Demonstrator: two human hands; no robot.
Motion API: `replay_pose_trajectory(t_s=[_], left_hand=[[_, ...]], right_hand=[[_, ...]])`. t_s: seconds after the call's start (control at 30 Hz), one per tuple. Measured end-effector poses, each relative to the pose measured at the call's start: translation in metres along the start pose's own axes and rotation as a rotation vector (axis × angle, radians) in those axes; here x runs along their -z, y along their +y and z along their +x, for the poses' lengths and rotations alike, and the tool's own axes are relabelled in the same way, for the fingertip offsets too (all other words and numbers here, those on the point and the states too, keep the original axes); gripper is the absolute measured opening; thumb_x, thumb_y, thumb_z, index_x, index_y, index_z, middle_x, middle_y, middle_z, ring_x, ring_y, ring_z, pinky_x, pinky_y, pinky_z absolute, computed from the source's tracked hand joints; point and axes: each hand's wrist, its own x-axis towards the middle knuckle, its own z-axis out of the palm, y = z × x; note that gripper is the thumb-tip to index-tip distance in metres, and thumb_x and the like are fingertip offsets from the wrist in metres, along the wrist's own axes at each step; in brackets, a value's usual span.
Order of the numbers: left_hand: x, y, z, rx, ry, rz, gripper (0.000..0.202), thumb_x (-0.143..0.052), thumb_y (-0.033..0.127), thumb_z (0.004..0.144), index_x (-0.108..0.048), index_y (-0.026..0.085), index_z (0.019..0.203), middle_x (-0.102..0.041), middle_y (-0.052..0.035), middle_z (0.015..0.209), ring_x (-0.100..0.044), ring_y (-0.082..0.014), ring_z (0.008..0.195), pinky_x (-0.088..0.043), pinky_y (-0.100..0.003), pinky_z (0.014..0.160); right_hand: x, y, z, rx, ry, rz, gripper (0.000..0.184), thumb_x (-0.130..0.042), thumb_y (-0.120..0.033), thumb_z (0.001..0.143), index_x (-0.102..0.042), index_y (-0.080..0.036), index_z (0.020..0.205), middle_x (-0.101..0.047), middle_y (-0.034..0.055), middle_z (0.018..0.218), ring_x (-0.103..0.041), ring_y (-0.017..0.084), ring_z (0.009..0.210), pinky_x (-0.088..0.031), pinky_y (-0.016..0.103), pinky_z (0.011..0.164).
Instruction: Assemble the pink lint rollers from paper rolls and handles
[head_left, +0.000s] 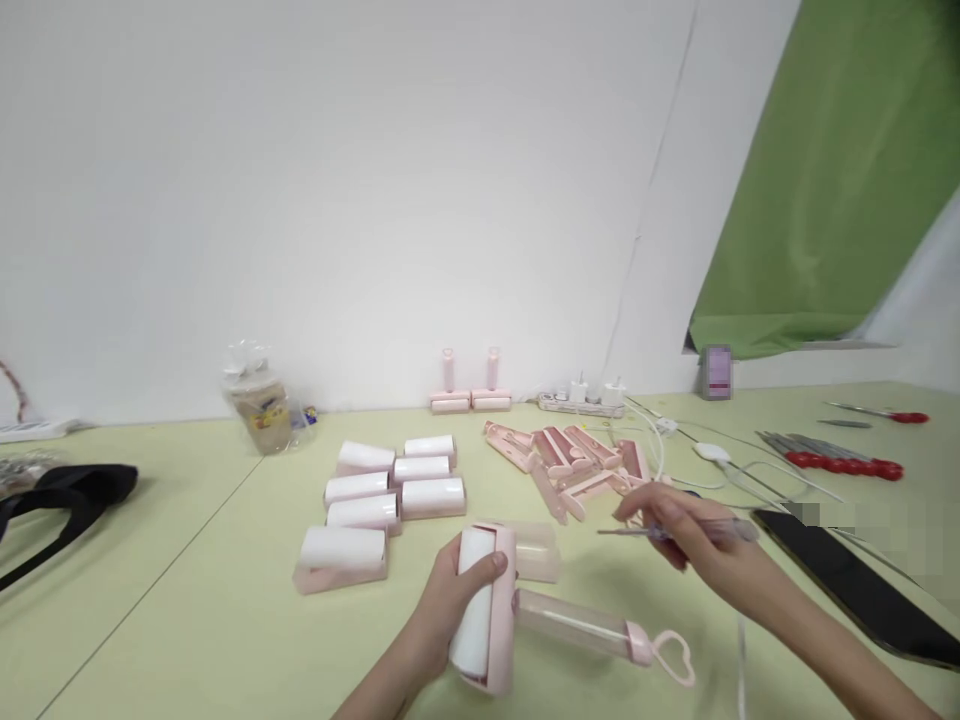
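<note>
Lint roller [475, 615] in the firm grip of the left hand [447, 605], clear-handled screwdriver [736, 529] in the closed right hand [694, 548].

Light is bright, shadows on the table [210, 640] soft — edges stretched.

From here I see a bare left hand [436, 612] and a bare right hand [697, 556], slim-fingered both, the left forearm [386, 668] and right forearm [821, 632] uncovered too.
</note>
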Motion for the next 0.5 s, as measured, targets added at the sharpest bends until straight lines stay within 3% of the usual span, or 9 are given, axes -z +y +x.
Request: replay_pose_trajectory(t_s=[0.07, 0.2, 0.33, 0.5], left_hand=[[-0.001, -0.001, -0.003, -0.003, 0.012, 0.022, 0.029, -0.066, 0.035, 0.069, -0.051, 0.016, 0.084, -0.057, -0.0002, 0.065, -0.056, -0.0134, 0.056, -0.046, -0.026, 0.056], [0.003, -0.007, -0.004, -0.072, 0.042, 0.162, 0.039, -0.068, 0.037, 0.065, -0.054, 0.015, 0.093, -0.059, -0.0023, 0.074, -0.056, -0.0152, 0.064, -0.045, -0.027, 0.062], [0.009, -0.015, 0.000, -0.185, 0.019, 0.231, 0.046, -0.070, 0.043, 0.059, -0.057, 0.014, 0.092, -0.061, -0.0047, 0.081, -0.056, -0.0201, 0.077, -0.044, -0.030, 0.073], [0.005, -0.014, -0.001, -0.140, 0.017, 0.285, 0.045, -0.069, 0.042, 0.060, -0.057, 0.014, 0.093, -0.062, -0.0049, 0.083, -0.056, -0.0220, 0.082, -0.043, -0.032, 0.077]], right_hand=[[-0.013, -0.019, 0.001, 0.040, -0.112, 0.179, 0.041, -0.031, -0.046, 0.088, -0.058, -0.019, 0.074, -0.050, 0.0009, 0.054, -0.048, 0.011, 0.048, -0.040, 0.020, 0.045], [-0.042, -0.052, 0.006, 0.249, -0.278, 0.236, 0.026, -0.038, -0.034, 0.088, -0.056, -0.019, 0.075, -0.055, 0.0018, 0.068, -0.051, 0.010, 0.058, -0.042, 0.019, 0.054], [-0.054, -0.058, 0.008, 0.348, -0.274, 0.196, 0.022, -0.036, -0.027, 0.088, -0.053, -0.019, 0.076, -0.053, 0.0003, 0.065, -0.049, 0.010, 0.057, -0.039, 0.019, 0.055], [-0.054, -0.052, 0.000, 0.290, -0.253, 0.214, 0.023, -0.036, -0.027, 0.088, -0.051, -0.019, 0.073, -0.050, -0.0014, 0.061, -0.048, 0.009, 0.053, -0.040, 0.019, 0.053]])
